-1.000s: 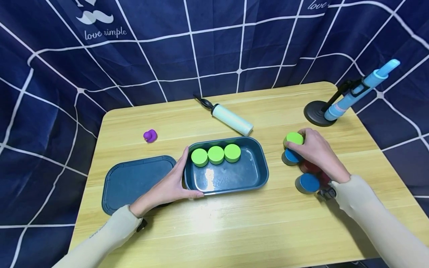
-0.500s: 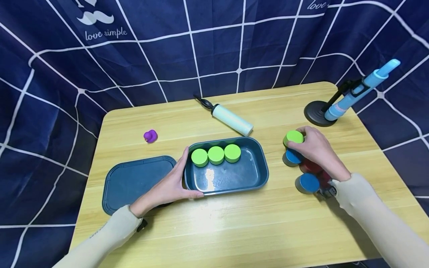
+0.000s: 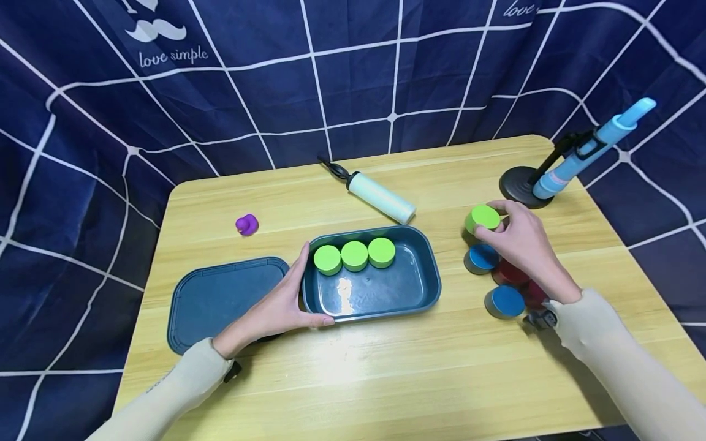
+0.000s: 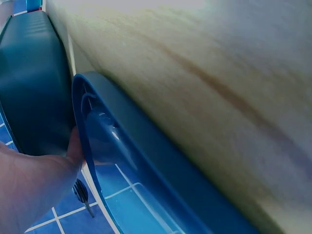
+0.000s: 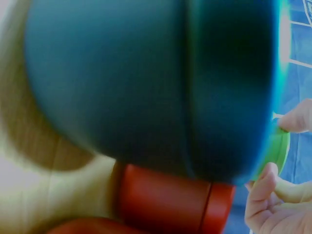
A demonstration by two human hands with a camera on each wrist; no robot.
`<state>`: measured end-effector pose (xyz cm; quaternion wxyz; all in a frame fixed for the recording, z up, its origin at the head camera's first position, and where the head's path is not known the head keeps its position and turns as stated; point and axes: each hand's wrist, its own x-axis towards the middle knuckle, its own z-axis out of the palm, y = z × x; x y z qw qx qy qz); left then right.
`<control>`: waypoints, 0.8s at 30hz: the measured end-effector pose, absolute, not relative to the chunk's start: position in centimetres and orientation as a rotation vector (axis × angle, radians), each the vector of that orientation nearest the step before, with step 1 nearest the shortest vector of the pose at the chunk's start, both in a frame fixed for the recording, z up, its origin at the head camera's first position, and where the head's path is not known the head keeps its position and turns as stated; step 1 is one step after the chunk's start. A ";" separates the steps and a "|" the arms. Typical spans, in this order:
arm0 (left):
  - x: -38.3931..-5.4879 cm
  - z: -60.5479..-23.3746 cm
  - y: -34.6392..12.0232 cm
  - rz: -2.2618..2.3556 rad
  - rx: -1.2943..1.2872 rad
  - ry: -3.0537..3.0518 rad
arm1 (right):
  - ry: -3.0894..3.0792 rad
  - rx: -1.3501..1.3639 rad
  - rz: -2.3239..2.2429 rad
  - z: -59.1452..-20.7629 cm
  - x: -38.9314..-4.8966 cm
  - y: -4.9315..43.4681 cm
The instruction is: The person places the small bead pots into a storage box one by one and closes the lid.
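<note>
My right hand (image 3: 521,236) grips a small green lidded jar (image 3: 483,218) between thumb and fingers, slightly above the tabletop. Just below it in the head view stands a blue lidded jar (image 3: 482,258), with a second blue jar (image 3: 505,302) nearer the front. Two red jars (image 5: 168,197) are partly covered by my right hand and wrist. My left hand (image 3: 281,303) rests against the left end of a dark blue box (image 3: 380,315), fingers straight along the wall and thumb at the front rim. Inside the box, three green jars (image 3: 355,256) stand in a row along the back.
A flat blue lid (image 3: 226,300) lies left of the box, partly under my left arm. Farther back are a purple rubber duck (image 3: 247,225) and a pale hand pump (image 3: 382,197). A light blue tube on a black stand (image 3: 524,187) occupies the back right corner.
The green jar in my right hand has risen a little off the table and away from the blue jar beside it. My left hand and the box stay in place.
</note>
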<state>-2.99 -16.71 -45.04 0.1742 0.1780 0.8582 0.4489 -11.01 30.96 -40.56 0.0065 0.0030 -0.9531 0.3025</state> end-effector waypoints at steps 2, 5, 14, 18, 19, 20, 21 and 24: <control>-3.0 -45.0 -16.7 1.273 0.503 2.432 | -2.962 0.015 0.951 -40.4 -10.8 30.8; -3.0 -45.0 -16.7 1.274 0.498 2.428 | -2.919 0.038 0.962 -40.1 -10.5 30.6; -3.0 -44.9 -16.7 1.270 0.495 2.428 | -2.766 0.139 1.019 -39.3 -9.7 29.5; -3.0 -44.9 -16.7 1.264 0.495 2.430 | -2.710 0.181 1.055 -39.1 -9.3 28.9; -3.0 -44.9 -16.7 1.265 0.495 2.430 | -2.700 0.192 1.064 -39.1 -9.3 28.8; -3.0 -44.9 -16.7 1.263 0.495 2.430 | -2.692 0.202 1.073 -39.0 -9.2 28.7; -3.0 -44.9 -16.7 1.262 0.494 2.431 | -2.686 0.214 1.080 -39.0 -9.1 28.6; -3.0 -44.9 -16.7 1.262 0.494 2.429 | -2.673 0.252 1.096 -38.9 -8.9 28.2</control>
